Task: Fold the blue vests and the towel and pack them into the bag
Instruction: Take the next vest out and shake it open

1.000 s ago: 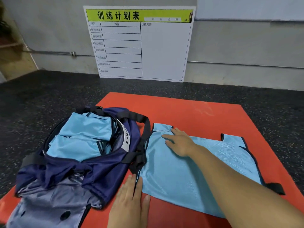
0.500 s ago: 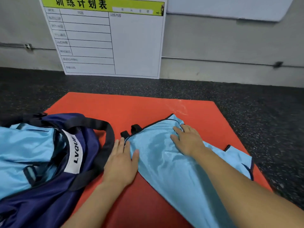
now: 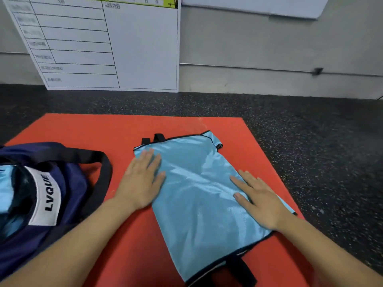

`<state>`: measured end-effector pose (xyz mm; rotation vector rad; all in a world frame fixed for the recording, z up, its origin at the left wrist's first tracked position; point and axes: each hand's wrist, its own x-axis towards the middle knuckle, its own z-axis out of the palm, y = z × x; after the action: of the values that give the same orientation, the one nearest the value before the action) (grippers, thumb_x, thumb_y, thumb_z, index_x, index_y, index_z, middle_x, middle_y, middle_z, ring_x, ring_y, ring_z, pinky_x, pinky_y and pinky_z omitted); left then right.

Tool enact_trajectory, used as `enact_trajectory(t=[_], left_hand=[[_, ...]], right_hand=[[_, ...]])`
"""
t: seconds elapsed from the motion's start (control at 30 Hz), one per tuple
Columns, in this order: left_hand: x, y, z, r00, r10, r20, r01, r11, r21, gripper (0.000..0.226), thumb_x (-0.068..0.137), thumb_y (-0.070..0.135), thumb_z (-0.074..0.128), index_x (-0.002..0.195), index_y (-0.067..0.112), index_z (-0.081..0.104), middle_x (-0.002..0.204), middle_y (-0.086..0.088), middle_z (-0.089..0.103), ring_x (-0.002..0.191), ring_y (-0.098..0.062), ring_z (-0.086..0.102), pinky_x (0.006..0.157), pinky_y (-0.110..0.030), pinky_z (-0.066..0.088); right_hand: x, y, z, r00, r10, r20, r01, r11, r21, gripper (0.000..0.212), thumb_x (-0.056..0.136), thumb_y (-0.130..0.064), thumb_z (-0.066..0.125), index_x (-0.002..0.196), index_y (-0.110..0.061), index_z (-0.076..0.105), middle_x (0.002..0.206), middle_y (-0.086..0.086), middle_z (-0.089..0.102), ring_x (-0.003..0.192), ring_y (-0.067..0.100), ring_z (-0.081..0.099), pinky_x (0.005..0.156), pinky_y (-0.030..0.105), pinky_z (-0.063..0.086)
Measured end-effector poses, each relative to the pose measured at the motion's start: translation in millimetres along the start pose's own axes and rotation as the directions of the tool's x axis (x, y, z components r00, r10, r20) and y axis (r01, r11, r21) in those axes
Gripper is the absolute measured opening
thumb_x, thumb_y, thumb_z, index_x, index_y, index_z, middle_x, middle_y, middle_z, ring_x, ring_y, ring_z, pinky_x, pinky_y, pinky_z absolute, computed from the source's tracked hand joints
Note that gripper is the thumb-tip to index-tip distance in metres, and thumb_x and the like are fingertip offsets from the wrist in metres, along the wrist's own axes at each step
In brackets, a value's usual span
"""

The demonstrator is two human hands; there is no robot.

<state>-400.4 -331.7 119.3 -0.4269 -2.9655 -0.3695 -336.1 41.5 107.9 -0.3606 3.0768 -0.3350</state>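
Note:
A light blue vest [image 3: 199,195] with black trim lies folded lengthwise on the red mat [image 3: 116,133], a long narrow strip running toward me. My left hand [image 3: 143,179] presses flat on its left edge near the far end. My right hand [image 3: 259,197] lies flat with straight fingers on its right edge. At the left stands the open navy bag [image 3: 68,183] with a white "LVQUE" label; more light blue fabric [image 3: 6,189] shows inside it. No towel is in view.
The bag's black strap [image 3: 103,166] loops onto the mat beside my left hand. Dark speckled floor [image 3: 310,141] surrounds the mat. A white schedule board [image 3: 124,48] leans on the grey wall behind.
The vest's right half has been folded over onto the left, making a narrow strip. My right hand moved from the collar area to the right edge; my left hand shifted onto the vest.

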Motion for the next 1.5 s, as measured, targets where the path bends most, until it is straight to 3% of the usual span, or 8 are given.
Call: enact_trajectory(t=[0.17, 0.33, 0.43, 0.6, 0.8, 0.93, 1.13, 1.5], left_hand=[[-115, 47, -1, 0.890, 0.445, 0.098, -0.415, 0.880, -0.230, 0.061, 0.105, 0.051, 0.028, 0.161, 0.029, 0.021, 0.167, 0.018, 0.009, 0.153, 0.002, -0.003, 0.124, -0.025, 0.000], [-177, 47, -1, 0.856, 0.507, 0.098, -0.488, 0.856, -0.169, 0.053, 0.109, 0.048, 0.029, 0.159, 0.032, 0.028, 0.166, 0.020, 0.016, 0.153, 0.001, 0.005, 0.123, -0.028, 0.008], [-192, 50, -8, 0.824, 0.564, 0.058, -0.549, 0.819, -0.165, 0.049, 0.108, 0.051, 0.033, 0.154, 0.036, 0.038, 0.163, 0.019, 0.027, 0.153, 0.000, 0.014, 0.124, -0.025, 0.010], [-200, 58, -1, 0.862, 0.505, -0.040, -0.500, 0.837, -0.224, 0.038, 0.106, 0.053, 0.038, 0.129, 0.037, 0.065, 0.145, 0.019, 0.055, 0.141, 0.002, 0.040, 0.114, -0.028, 0.037], [-220, 37, -9, 0.896, 0.443, -0.026, -0.423, 0.835, -0.351, 0.034, 0.103, 0.047, 0.046, 0.123, 0.034, 0.070, 0.145, 0.022, 0.054, 0.143, 0.007, 0.035, 0.117, -0.023, 0.032], [-248, 7, -27, 0.910, 0.415, 0.010, -0.381, 0.843, -0.380, 0.035, 0.102, 0.049, 0.047, 0.125, 0.035, 0.070, 0.146, 0.027, 0.051, 0.143, 0.005, 0.035, 0.117, -0.021, 0.032], [-285, -30, -59, 0.921, 0.382, 0.073, -0.325, 0.859, -0.395, 0.034, 0.099, 0.054, 0.050, 0.126, 0.044, 0.068, 0.142, 0.033, 0.051, 0.142, 0.003, 0.039, 0.116, -0.021, 0.035], [-309, -26, -69, 0.954, 0.300, -0.006, -0.271, 0.852, -0.448, 0.020, 0.096, 0.053, 0.060, 0.109, 0.045, 0.074, 0.133, 0.028, 0.062, 0.139, -0.002, 0.047, 0.111, -0.029, 0.042]], right_hand=[[-15, -7, 2, 0.998, 0.056, -0.010, -0.056, 0.998, 0.029, 0.094, 0.080, -0.087, -0.011, 0.159, -0.046, 0.019, 0.166, -0.019, 0.000, 0.152, -0.003, -0.010, 0.123, 0.024, -0.009], [-52, -18, -3, 0.995, 0.094, 0.009, -0.095, 0.993, 0.064, 0.107, 0.072, -0.091, -0.017, 0.160, -0.041, 0.016, 0.169, -0.012, 0.002, 0.156, 0.006, -0.007, 0.125, 0.029, -0.008], [-78, -26, -4, 0.994, 0.108, 0.026, -0.109, 0.993, 0.047, 0.088, 0.085, -0.082, -0.002, 0.161, -0.040, 0.013, 0.170, -0.009, -0.002, 0.156, 0.008, -0.011, 0.127, 0.034, -0.008], [-116, -26, -9, 0.998, -0.016, -0.053, 0.023, 0.991, 0.128, 0.072, 0.094, -0.076, 0.024, 0.158, -0.042, 0.028, 0.169, -0.017, 0.005, 0.154, -0.001, -0.009, 0.129, 0.039, 0.002], [-161, -29, -11, 0.987, -0.136, 0.086, 0.116, 0.972, 0.204, 0.073, 0.086, -0.085, 0.032, 0.151, -0.051, 0.034, 0.166, -0.020, 0.013, 0.151, -0.009, -0.004, 0.128, 0.029, 0.005], [-178, -39, -12, 0.972, -0.232, 0.016, 0.226, 0.958, 0.175, 0.052, 0.095, -0.062, 0.046, 0.146, -0.050, 0.048, 0.161, -0.023, 0.030, 0.150, -0.008, 0.017, 0.126, 0.029, 0.018], [-199, -66, -5, 0.925, -0.374, -0.074, 0.381, 0.912, 0.152, 0.038, 0.097, -0.061, 0.057, 0.133, -0.049, 0.062, 0.146, -0.030, 0.050, 0.138, -0.004, 0.043, 0.114, 0.035, 0.038], [-199, -102, -9, 0.892, -0.438, -0.114, 0.449, 0.886, 0.112, 0.012, 0.099, -0.036, 0.059, 0.108, -0.038, 0.067, 0.111, -0.024, 0.055, 0.101, -0.001, 0.054, 0.084, 0.026, 0.051]])
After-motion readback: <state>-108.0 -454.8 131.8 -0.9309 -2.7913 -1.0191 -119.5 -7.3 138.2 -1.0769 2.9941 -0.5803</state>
